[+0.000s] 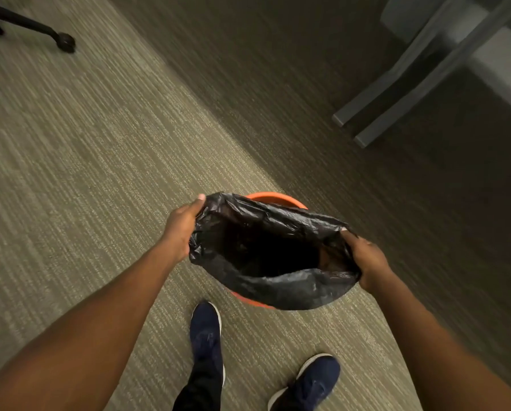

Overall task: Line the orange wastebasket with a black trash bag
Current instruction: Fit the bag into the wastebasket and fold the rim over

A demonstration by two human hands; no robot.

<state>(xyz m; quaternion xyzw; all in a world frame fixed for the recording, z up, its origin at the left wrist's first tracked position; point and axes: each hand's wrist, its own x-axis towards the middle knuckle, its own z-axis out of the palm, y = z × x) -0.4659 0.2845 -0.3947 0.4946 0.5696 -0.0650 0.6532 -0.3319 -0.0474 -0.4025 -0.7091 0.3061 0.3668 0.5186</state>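
Note:
An orange wastebasket [273,198] stands on the carpet in front of my feet; only slivers of its rim show at the far and near sides. A black trash bag [289,287] is spread wide over its mouth, its dark inside sagging into the basket. My left hand [179,226] grips the bag's left edge, thumb on top. On the right side my right hand [366,259] holds the bag's opposite edge, fingers curled into the plastic. Whether the bag's edge is folded over the rim I cannot tell.
Grey-green striped carpet all around. Two grey desk legs [402,93] slant down at the upper right. Black office-chair casters [66,43] sit at the top left. My two dark blue shoes [205,330] stand just behind the basket.

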